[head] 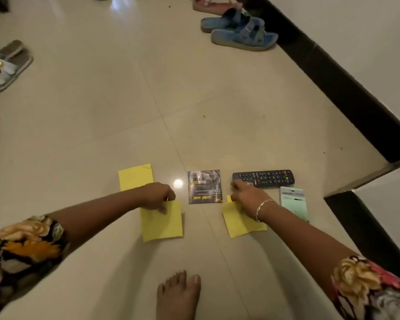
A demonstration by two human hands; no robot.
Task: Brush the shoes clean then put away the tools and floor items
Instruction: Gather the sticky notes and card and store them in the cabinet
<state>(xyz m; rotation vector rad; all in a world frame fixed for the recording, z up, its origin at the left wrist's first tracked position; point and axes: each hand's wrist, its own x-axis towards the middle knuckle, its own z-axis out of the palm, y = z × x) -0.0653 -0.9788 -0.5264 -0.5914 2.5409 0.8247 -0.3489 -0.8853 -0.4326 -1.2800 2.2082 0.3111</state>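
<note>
gleaming floor tiles (102,123) met dark skirting (344,93) at right; left hand (156,196) pinched the near-left yellow sheet (163,224), right hand (247,192) the near-right yellow sheet (239,224).

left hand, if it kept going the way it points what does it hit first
Probably the spiral notebook: the left hand, pinching a yellow sheet, points rightward, and the notebook's bound edge lies next in that line, though depth is unclear.

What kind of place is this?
Most likely a home, on the floor beside a wall: a glossy tiled floor, blue sandals by the dark skirting, silver sandals at the left, and a TV remote lying on the tiles.
</note>
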